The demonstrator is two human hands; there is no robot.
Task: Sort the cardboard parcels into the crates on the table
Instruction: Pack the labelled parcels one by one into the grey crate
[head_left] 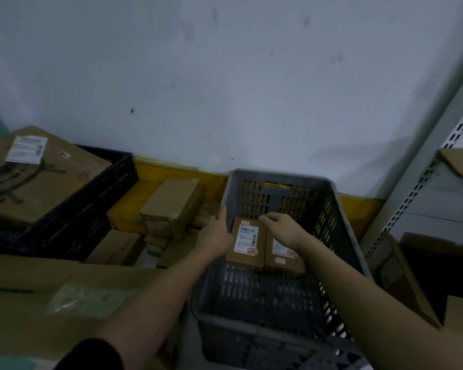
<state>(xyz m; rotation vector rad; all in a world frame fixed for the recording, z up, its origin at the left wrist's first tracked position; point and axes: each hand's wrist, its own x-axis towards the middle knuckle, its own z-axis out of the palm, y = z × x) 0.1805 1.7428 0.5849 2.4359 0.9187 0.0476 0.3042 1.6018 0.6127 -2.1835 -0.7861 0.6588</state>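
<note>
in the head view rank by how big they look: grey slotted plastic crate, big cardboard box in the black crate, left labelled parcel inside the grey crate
1. Grey slotted plastic crate
2. Big cardboard box in the black crate, though it sits farther off, so this gap is unsure
3. Left labelled parcel inside the grey crate, clearly smallest

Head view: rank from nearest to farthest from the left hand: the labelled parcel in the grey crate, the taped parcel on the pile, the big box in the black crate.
1. Labelled parcel, just right of the left hand, inside the grey crate.
2. Taped parcel, on the pile to its left.
3. Big box, far left in the black crate.
</note>
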